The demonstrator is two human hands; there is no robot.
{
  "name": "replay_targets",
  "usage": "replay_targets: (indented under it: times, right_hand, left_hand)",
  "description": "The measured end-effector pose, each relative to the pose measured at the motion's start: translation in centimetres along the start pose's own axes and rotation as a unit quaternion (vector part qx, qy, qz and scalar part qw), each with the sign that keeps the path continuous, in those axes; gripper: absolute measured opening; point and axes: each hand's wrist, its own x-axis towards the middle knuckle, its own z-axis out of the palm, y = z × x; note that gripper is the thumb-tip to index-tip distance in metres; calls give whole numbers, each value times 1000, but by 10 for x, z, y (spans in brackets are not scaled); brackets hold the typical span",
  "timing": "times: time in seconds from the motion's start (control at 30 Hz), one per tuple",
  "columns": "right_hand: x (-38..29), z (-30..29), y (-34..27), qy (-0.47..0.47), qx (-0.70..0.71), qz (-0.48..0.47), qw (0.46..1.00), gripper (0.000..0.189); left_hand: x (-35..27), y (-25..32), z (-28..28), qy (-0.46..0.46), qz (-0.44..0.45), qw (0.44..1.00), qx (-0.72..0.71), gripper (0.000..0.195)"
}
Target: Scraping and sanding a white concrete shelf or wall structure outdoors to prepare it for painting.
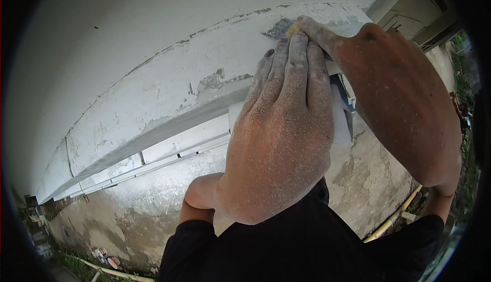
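My left hand (282, 120), coated in pale dust, lies back up with its fingers stretched close together against the white plastered band (161, 82) of the wall. My right hand (395, 90) reaches in from the right, its thumb pressing a small yellowish piece (293, 30). The left fingertips touch that same piece. Just beyond it shows a dark grey, pointed flat patch (280, 28); whether it is a scraper blade or bare plaster I cannot tell. The palms and whatever lies under them are hidden.
A long crack edges the band's top. White ledges (153, 153) run below it, over a stained lower wall (134, 216). Something blue (341, 90) shows between my hands. Bamboo poles (395, 216) and small litter (105, 257) lie on the ground. A cabinet-like box (402, 23) stands top right.
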Motion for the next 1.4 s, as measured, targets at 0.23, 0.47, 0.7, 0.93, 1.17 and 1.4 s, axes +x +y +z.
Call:
replay_targets:
  times: [0.23,0.47,0.7,0.93,1.17,1.4]
  right_hand:
    - [-32,4,1,81,302,57,948,58]
    - [-79,92,-41,-18,473,38,880,69]
    - [-119,95,-31,2,537,8,844,67]
    - [-139,93,-43,171,684,-69,706,77]
    - [-105,100,-120,512,495,70,699,54]
    - [-26,65,-102,564,605,-74,557,18]
  left_hand:
    - [-44,-4,10,150,30,982,-109,38]
    - [-62,24,64,8,-265,853,-450,19]
    - [-78,33,83,81,-241,896,-365,18]
    - [-75,2,56,111,-214,817,-524,10]
    - [-62,1,20,98,-148,784,-594,11]
    - [-36,-22,-6,-21,-6,876,-481,18]
